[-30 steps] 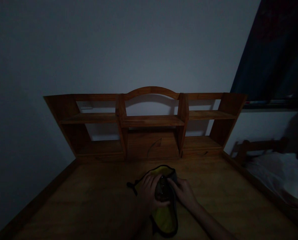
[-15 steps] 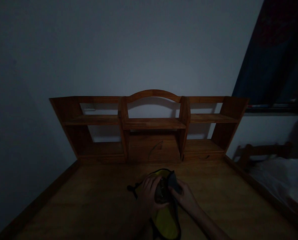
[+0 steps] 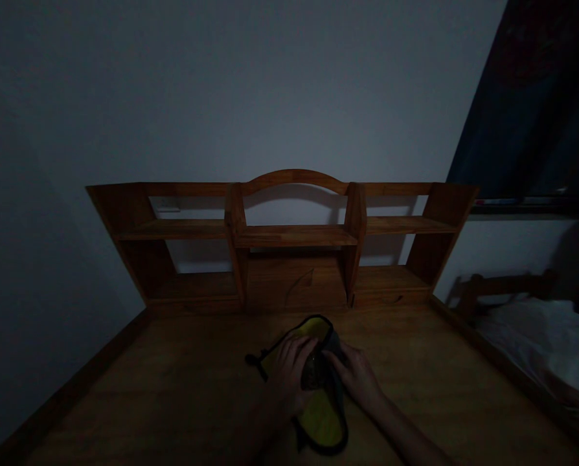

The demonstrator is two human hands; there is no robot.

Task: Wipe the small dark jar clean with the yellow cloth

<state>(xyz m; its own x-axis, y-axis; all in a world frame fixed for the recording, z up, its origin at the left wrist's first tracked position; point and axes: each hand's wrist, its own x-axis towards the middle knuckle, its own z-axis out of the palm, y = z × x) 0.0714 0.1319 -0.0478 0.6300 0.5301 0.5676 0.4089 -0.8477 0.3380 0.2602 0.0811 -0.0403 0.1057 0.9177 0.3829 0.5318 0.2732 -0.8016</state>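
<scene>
Head view, dim room: my left hand (image 3: 292, 374) lies curled on a yellow pouch (image 3: 318, 414) with a dark edge, fingers bent over a small dark object (image 3: 313, 374) that sits at the pouch's middle. I cannot tell what that object is; the light is too low. The grip looks half closed, fingertips pressing on the object and the fabric under it.

My right hand (image 3: 356, 377) is just beside the left, on the other side of the dark object, its fingers pinching the pouch's dark edge (image 3: 335, 346) where it folds up. That hand is mostly closed on the fabric.

The pouch lies flat on the wooden desk (image 3: 173, 388), running from beyond my fingertips back toward my wrists, with its yellow inside showing both ahead of my hands and below them. A short dark cord or tab (image 3: 254, 362) sticks out from the pouch, just to the outside of my left hand.

Well beyond both hands, at the back of the desk, stands a wooden shelf unit (image 3: 294, 236) with an arched top in the middle and open compartments on either side. Behind it is a plain wall (image 3: 250, 90). Far off past my right hand there is a bed with pale bedding (image 3: 546, 343) and a wooden frame, and above it a dark curtain (image 3: 542, 110).
</scene>
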